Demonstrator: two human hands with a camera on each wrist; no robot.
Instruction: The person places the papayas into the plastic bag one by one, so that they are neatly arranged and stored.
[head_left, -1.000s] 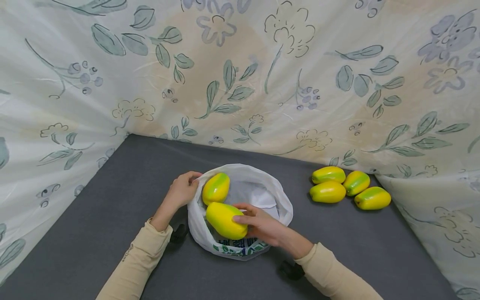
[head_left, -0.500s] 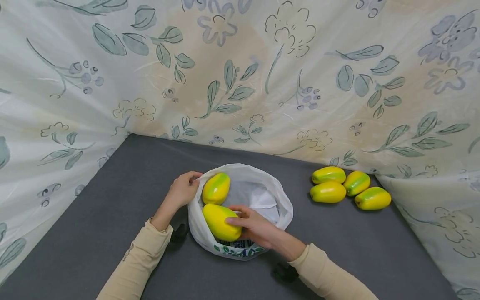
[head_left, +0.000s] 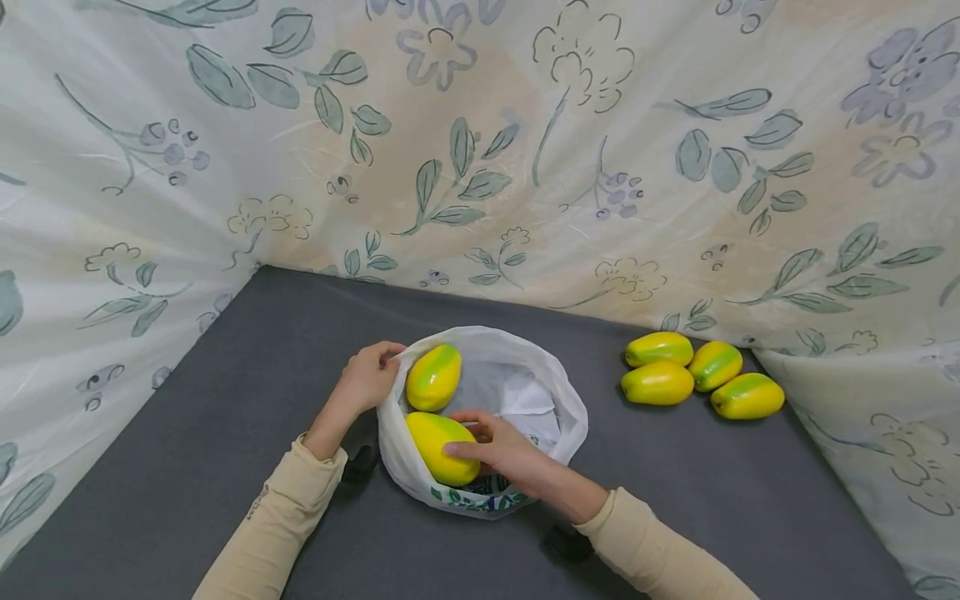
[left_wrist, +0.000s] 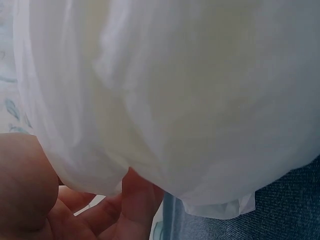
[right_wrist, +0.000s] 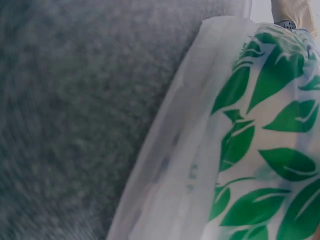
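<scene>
Soft, even light fills the head view, leaving small glints on the yellow fruits (head_left: pixel 433 377) and faint shadows on the dark desk (head_left: pixel 675 500). The left wrist view is dimmer, its close white bag (left_wrist: pixel 200 100) hazy; the right blurs the grey surface (right_wrist: pixel 75 125).

Pale cloth (head_left: pixel 480 142) (flower-printed) borders a dark grey surface (head_left: pixel 300 333).

backdrop cloth (head_left: pixel 510 108) — pale, grey-green leaves, mauve flowers | work surface (head_left: pixel 315 325) — dark grey, plain
</scene>
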